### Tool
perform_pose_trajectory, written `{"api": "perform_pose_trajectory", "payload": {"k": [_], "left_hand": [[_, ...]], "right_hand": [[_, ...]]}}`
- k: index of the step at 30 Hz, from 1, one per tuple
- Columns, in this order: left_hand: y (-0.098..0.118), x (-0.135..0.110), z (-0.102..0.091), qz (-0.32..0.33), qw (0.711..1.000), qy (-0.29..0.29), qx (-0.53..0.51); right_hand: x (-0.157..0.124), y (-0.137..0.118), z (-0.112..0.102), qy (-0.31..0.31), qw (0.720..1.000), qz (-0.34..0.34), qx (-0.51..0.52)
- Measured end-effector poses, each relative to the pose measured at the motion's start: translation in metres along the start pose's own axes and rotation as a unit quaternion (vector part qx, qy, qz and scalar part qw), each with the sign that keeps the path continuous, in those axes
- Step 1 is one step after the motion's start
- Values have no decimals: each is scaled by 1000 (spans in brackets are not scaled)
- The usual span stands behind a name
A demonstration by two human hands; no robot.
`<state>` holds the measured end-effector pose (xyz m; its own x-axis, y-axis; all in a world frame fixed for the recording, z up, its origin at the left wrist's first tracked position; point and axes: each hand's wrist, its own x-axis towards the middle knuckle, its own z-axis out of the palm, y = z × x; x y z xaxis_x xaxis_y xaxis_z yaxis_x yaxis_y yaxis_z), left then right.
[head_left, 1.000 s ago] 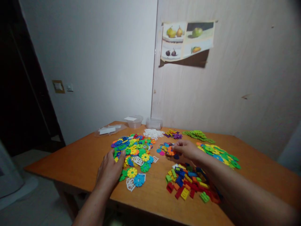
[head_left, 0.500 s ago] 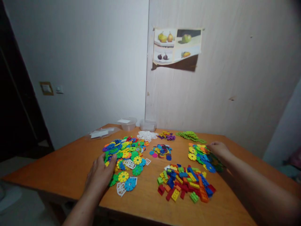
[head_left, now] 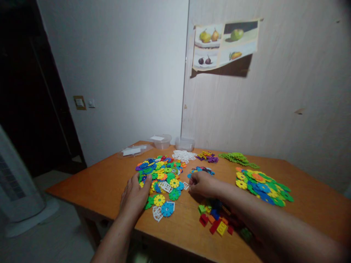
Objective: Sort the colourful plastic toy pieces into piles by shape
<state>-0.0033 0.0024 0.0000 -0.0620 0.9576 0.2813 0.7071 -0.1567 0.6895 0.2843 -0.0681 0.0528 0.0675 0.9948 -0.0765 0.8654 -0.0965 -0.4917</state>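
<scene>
My left hand (head_left: 135,193) lies flat, fingers spread, on the near left edge of a big heap of coloured flower-shaped discs (head_left: 160,175). My right hand (head_left: 201,183) is curled at the heap's right edge, fingertips pinched at a small white lattice piece (head_left: 187,186); whether it grips the piece is unclear. A small pile of mixed discs (head_left: 202,170) lies just beyond this hand. My right forearm crosses over a heap of coloured bricks (head_left: 216,219) and hides part of it.
On the orange table (head_left: 104,182) lie a disc pile at the right (head_left: 261,184), green pieces (head_left: 237,158), purple-yellow pieces (head_left: 207,156), white lattice pieces (head_left: 183,155), clear tubs (head_left: 161,140) and a lid (head_left: 133,151). A fruit poster (head_left: 225,42) hangs on the wall.
My right hand left the small disc pile, reached over to the right-hand disc pile, then came back to the right edge of the big heap. My left hand stayed on the heap.
</scene>
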Motion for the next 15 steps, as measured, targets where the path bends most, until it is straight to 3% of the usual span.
{"api": "perform_pose_trajectory", "payload": {"k": [10, 15], "left_hand": [[7, -6, -2, -5, 1000, -6, 6], [7, -6, -1, -1, 1000, -5, -3]], "right_hand": [[31, -15, 0, -97, 992, -20, -76], [31, -13, -2, -82, 994, 0, -75]]}}
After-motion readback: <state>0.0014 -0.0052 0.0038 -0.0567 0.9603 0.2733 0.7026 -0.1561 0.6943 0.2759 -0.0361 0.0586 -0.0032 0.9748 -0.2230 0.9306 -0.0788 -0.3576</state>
